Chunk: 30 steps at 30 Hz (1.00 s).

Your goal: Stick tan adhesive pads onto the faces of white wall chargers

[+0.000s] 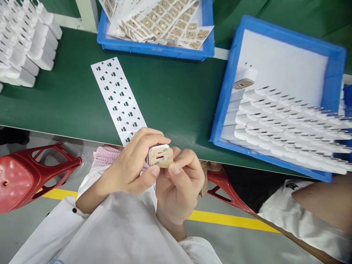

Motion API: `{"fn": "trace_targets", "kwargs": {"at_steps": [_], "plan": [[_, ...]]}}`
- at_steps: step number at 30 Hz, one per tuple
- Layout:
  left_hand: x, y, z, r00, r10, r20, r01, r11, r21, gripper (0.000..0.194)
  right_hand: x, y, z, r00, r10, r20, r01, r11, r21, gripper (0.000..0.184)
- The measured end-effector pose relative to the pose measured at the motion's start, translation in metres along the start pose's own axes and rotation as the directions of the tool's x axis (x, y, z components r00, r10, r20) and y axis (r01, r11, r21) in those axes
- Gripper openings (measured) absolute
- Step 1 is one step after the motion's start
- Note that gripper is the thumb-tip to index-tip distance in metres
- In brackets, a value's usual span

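Observation:
My left hand (130,163) grips a small white plastic housing (158,146), its fingers over the top and its thumb along the lower side. A tan adhesive sticker (168,154) with green print and a slot in its middle lies over the housing's end face. Its right end reaches past the housing's edge. There my right hand (183,176) pinches the sticker between thumb and forefinger. The rest of the housing is hidden by my hands. Just beyond my left hand, a white backing sheet (118,96) with rows of small cut-outs lies on the green table.
A blue tray (154,49) at the back holds many sticker sheets. The blue tray (224,106) on the right holds rows of white housings with metal pins. More white housings (41,58) stand at the far left. A red stool (16,176) and another person's arm (324,201) flank me.

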<state>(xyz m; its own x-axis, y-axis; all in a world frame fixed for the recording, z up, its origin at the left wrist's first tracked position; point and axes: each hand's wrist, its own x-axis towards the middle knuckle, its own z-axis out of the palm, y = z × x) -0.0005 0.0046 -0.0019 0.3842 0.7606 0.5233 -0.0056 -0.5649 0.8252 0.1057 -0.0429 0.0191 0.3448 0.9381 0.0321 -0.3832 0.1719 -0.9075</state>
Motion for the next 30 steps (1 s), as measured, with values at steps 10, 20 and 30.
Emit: {"fn": "trace_targets", "kwargs": {"at_steps": [10, 20, 30], "plan": [[0.000, -0.001, -0.001, 1.000, 0.000, -0.005, 0.001, 0.999, 0.050, 0.034, -0.001, 0.003, -0.006, 0.996, -0.091, 0.006, 0.091, 0.971, -0.220, 0.024], [-0.005, -0.023, 0.000, 0.990, -0.139, 0.020, 0.141, 0.979, -0.147, 0.039, 0.021, 0.012, -0.027, 0.992, -0.117, -0.045, 0.076, 0.847, -0.526, 0.026], [-0.011, -0.038, 0.009, 0.970, -0.242, 0.006, 0.228, 0.903, -0.363, 0.053, 0.021, 0.031, -0.025, 0.979, 0.179, 0.097, -0.125, 0.905, -0.406, 0.043]]}}
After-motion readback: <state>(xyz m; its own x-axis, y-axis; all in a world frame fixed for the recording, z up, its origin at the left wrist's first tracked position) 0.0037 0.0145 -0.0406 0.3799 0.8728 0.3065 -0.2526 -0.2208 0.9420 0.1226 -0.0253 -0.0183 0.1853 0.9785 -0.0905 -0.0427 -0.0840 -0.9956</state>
